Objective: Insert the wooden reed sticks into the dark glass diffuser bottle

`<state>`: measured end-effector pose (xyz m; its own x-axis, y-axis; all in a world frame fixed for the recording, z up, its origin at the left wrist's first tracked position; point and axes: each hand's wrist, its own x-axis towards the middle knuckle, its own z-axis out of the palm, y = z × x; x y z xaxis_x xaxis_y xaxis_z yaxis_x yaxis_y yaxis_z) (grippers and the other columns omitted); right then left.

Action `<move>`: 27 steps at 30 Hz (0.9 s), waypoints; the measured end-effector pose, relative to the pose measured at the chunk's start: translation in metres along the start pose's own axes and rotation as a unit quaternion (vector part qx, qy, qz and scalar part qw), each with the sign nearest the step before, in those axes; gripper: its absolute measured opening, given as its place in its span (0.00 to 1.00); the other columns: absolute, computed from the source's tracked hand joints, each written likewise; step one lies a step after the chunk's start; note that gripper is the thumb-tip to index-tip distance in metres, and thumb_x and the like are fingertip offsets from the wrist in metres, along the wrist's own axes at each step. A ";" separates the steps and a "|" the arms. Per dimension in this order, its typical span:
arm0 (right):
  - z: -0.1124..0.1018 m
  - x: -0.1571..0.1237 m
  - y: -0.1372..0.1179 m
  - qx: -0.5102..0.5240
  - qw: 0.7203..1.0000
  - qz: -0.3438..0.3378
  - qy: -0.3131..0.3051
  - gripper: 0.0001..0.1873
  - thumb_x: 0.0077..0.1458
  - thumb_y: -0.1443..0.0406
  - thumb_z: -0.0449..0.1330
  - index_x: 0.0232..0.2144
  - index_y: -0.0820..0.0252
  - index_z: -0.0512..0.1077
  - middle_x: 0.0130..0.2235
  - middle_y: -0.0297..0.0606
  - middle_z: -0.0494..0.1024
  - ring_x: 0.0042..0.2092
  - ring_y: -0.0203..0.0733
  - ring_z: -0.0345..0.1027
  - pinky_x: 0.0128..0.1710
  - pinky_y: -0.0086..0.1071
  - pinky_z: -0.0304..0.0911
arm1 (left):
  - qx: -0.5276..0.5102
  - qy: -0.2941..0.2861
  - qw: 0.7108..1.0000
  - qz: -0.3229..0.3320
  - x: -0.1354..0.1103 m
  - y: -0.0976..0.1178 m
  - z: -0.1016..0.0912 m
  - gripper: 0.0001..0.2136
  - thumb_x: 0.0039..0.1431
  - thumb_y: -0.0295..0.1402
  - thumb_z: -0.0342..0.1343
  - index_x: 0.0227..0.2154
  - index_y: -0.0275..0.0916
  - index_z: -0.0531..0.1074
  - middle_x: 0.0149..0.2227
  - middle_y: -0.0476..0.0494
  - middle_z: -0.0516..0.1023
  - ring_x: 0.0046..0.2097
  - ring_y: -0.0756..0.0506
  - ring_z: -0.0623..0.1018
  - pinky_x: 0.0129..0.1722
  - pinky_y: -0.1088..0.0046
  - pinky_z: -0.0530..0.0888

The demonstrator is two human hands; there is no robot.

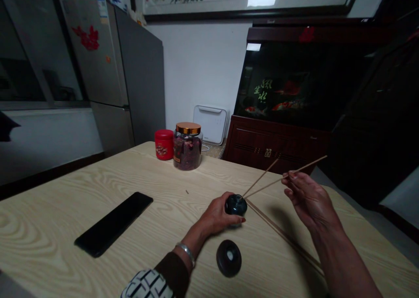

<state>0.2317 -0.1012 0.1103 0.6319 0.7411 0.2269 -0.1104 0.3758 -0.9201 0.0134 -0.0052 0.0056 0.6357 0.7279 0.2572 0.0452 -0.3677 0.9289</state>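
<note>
Bottle (236, 206), small, round, dark and glossy, sits in the curled grasp of the left hand (216, 215), thumb on the near side and fingers around the far side, just above or on the pale wood-grained table (163, 215); I cannot tell from here whether its base touches the surface. The right hand (306, 193) holds a narrow pinch, thumb against fingertips, on a thin, straight, light-brown stick (265, 188); its lower end meets the bottle's mouth, its upper end pokes out past the fingers. I see a second thin brown stick (259, 178) slanting up out of the same mouth, leaning right, free of either hand; beyond the bottle's right side, several long light-brown sticks (278, 230) lie on the tabletop and run down toward the right forearm. Near the left wrist, which wears a silver bracelet (187, 252), I make out a dark brown, round piece with a pale centre (229, 266), lying apart from both hands; farther left lies a flat, black, oblong phone-like slab (114, 223). Toward the far edge I have a clear, copper-lidded jar of dark reddish contents (187, 153), just beside a red, lidded cylindrical canister (164, 144); behind them leans a white, flat, rounded-corner appliance (211, 124).
</note>
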 end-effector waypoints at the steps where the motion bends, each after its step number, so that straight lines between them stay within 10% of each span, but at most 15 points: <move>1: 0.003 -0.002 0.000 -0.004 1.000 -0.010 0.000 0.14 0.38 0.61 0.72 0.30 0.55 0.75 0.35 0.35 0.76 0.33 0.35 0.72 0.21 0.21 0.63 | 0.002 0.000 1.000 -0.001 0.000 0.000 0.000 0.29 0.40 0.39 0.71 0.48 0.38 0.71 0.39 0.44 0.77 0.41 0.43 0.76 0.41 0.69 0.71; 27: 0.041 -0.027 0.041 -0.220 0.961 -0.081 -0.146 0.16 0.51 0.52 0.64 0.32 0.59 0.70 0.32 0.37 0.75 0.34 0.42 0.72 0.28 0.30 0.64 | -0.007 0.004 1.000 0.003 0.001 -0.002 0.001 0.30 0.39 0.41 0.71 0.47 0.38 0.71 0.39 0.44 0.77 0.41 0.44 0.75 0.39 0.72 0.70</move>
<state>0.1787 -0.0829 0.0800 0.3648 0.8412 0.3992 0.3475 0.2748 -0.8965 0.0144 -0.0047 0.0037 0.6299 0.7302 0.2648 0.0308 -0.3642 0.9308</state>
